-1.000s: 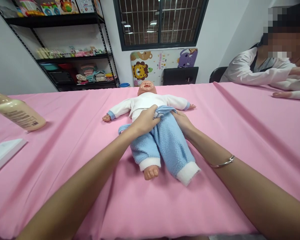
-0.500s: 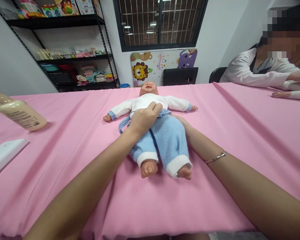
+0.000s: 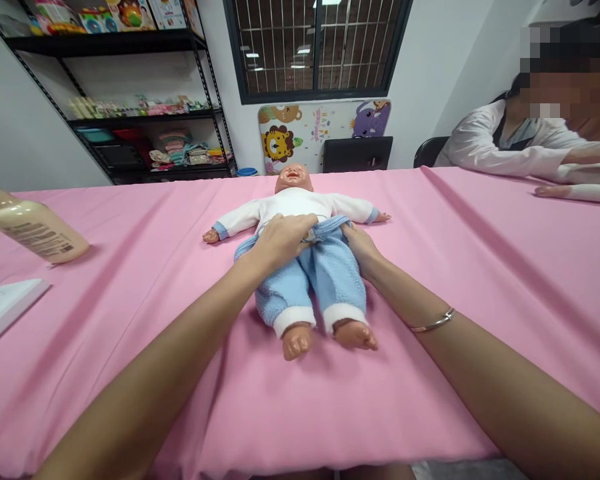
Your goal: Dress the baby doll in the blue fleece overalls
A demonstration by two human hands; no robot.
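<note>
Although my left hand [image 3: 283, 241] covers the waistband of the blue fleece trousers [image 3: 310, 283], I cannot tell whether its closed-together fingers [image 3: 300, 225] grip the cloth or just lie on it. The baby doll [image 3: 293, 203] lies on its back mid-table, on a smooth pink cloth [image 3: 430, 373]. My right hand [image 3: 361, 250] sits at the doll's other hip, with its fingertips [image 3: 346, 231] at the waistband (any pinch is hidden from here). A cream plastic bottle [image 3: 35, 230] lies tilted, cut off by the left edge, above a flat white object [image 3: 5, 307]. Black metal shelving [image 3: 205, 80] holds folded fabrics [image 3: 175, 157], and a seated co-worker's white sleeve [image 3: 510, 150] rests on the table.
</note>
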